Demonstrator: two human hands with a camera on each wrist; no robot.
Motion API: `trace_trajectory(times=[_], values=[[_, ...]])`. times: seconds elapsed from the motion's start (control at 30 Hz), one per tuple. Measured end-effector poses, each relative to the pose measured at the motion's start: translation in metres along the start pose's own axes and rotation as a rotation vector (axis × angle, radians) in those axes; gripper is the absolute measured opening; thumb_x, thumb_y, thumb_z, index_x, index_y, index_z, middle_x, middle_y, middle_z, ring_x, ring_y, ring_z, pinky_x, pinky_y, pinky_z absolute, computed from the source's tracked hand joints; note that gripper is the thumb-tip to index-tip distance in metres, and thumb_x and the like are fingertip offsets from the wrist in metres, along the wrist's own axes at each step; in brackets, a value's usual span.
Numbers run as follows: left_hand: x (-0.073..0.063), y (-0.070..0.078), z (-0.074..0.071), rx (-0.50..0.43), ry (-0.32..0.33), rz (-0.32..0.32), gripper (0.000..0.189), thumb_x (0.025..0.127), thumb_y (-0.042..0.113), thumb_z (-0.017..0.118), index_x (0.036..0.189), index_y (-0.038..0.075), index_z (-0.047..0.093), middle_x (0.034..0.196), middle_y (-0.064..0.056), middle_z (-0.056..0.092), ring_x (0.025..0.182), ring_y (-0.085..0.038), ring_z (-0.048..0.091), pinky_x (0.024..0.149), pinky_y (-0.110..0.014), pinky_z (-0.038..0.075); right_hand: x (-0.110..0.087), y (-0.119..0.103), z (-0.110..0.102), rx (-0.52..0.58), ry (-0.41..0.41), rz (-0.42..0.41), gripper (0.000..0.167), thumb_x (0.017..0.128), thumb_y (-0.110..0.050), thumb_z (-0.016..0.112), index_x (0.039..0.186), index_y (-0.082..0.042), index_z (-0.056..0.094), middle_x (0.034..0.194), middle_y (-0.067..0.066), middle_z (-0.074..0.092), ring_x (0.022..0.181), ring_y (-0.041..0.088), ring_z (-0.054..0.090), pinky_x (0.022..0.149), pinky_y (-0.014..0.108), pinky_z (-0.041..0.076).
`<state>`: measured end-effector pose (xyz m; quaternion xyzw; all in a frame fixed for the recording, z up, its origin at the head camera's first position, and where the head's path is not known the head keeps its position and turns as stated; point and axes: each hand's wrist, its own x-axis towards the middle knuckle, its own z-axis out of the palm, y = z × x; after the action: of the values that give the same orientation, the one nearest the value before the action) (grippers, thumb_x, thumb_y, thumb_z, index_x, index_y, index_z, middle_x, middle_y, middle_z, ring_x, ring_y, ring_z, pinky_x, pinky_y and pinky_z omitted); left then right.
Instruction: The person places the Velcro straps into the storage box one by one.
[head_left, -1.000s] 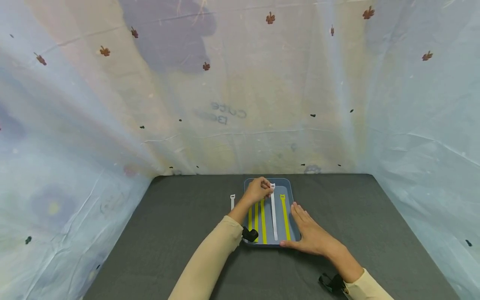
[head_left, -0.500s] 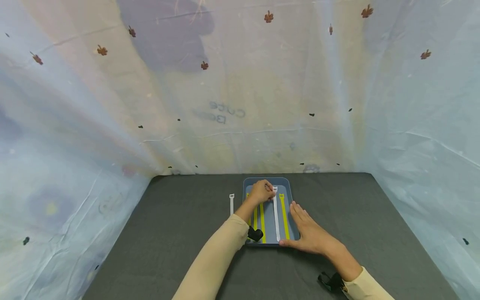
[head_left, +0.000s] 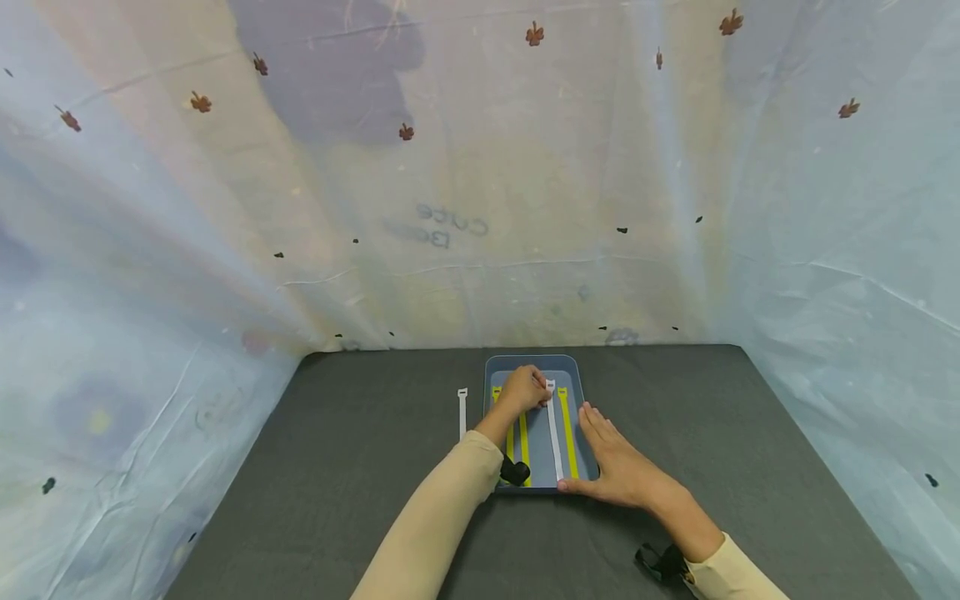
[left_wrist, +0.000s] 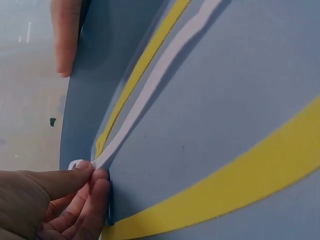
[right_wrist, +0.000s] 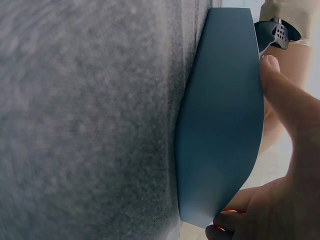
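Observation:
My left hand (head_left: 522, 389) is over the far half of a blue-grey tray (head_left: 531, 362), pinching a white cable strap (head_left: 555, 437) near its slotted head. In the left wrist view, thumb and fingertips meet on that white strap (left_wrist: 145, 97), whose length runs beside a yellow strap (left_wrist: 142, 75). Just to its right in the head view lies one yellow cable strap (head_left: 567, 433). More yellow straps (head_left: 525, 450) lie toward the tray's left side, partly hidden by my left arm. My right hand (head_left: 622, 471) rests at the tray's near right corner, fingers straight along the side, thumb on the front rim.
Left of the tray, another white strap (head_left: 462, 412) lies on the dark grey tabletop (head_left: 360, 483), its lower part behind my sleeve. A patterned sheet (head_left: 480, 167) hangs behind the table and along both sides.
My left hand has moved slightly right and nearer, bringing the white strap closer to the right-hand yellow one. The right hand stays on the tray.

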<state>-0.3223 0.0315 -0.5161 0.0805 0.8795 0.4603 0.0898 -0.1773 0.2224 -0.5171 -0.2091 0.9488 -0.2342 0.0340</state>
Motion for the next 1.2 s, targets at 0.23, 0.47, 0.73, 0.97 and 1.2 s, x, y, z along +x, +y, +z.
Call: trace_trajectory(times=[0.23,0.47,0.73,0.97,1.2], values=[[0.0026,0.0004,0.0017,0.007,0.001,-0.042,0.019,0.092,-0.002,0.081,0.092,0.004,0.064,0.07,-0.003,0.068,0.057,-0.014,0.068,0.057,-0.027,0.062,-0.0002,0.0003,0.0009,0.008,0.008,-0.014,0.13,0.087,-0.074,0.075,0.166,0.011,0.018,0.175,0.03,0.013,0.162,0.048,0.017,0.13,0.064,0.021],[0.0034,0.0024,0.0027,-0.019,-0.027,-0.078,0.025,0.092,-0.007,0.08,0.088,0.005,0.059,0.067,-0.005,0.064,0.055,-0.019,0.071,0.054,-0.03,0.063,0.0008,0.0026,0.0032,0.004,0.002,-0.004,0.131,0.087,-0.079,0.072,0.167,0.009,0.018,0.177,0.027,0.012,0.163,0.045,0.016,0.13,0.061,0.021],[0.0023,0.0001,0.0049,-0.007,-0.009,-0.059,0.027,0.092,-0.007,0.081,0.087,0.005,0.058,0.066,-0.005,0.063,0.052,-0.016,0.068,0.053,-0.029,0.062,0.001,0.0052,0.0056,0.002,-0.001,0.004,0.132,0.087,-0.079,0.072,0.168,0.009,0.017,0.177,0.026,0.011,0.163,0.045,0.015,0.131,0.061,0.02],[-0.0003,0.0019,0.0044,-0.026,-0.007,-0.043,0.022,0.09,-0.009,0.082,0.091,0.0,0.061,0.068,-0.008,0.067,0.056,-0.022,0.074,0.056,-0.032,0.064,0.0003,0.0036,0.0052,0.007,0.002,0.004,0.131,0.087,-0.077,0.073,0.167,0.009,0.017,0.177,0.027,0.012,0.163,0.045,0.016,0.131,0.062,0.02],[0.0006,0.0013,0.0054,-0.041,-0.003,-0.054,0.021,0.09,-0.009,0.082,0.095,-0.003,0.062,0.068,-0.009,0.065,0.052,-0.02,0.07,0.054,-0.032,0.064,0.0002,0.0035,0.005,0.008,0.006,0.002,0.131,0.086,-0.078,0.073,0.167,0.009,0.017,0.177,0.027,0.012,0.163,0.045,0.016,0.131,0.062,0.021]])
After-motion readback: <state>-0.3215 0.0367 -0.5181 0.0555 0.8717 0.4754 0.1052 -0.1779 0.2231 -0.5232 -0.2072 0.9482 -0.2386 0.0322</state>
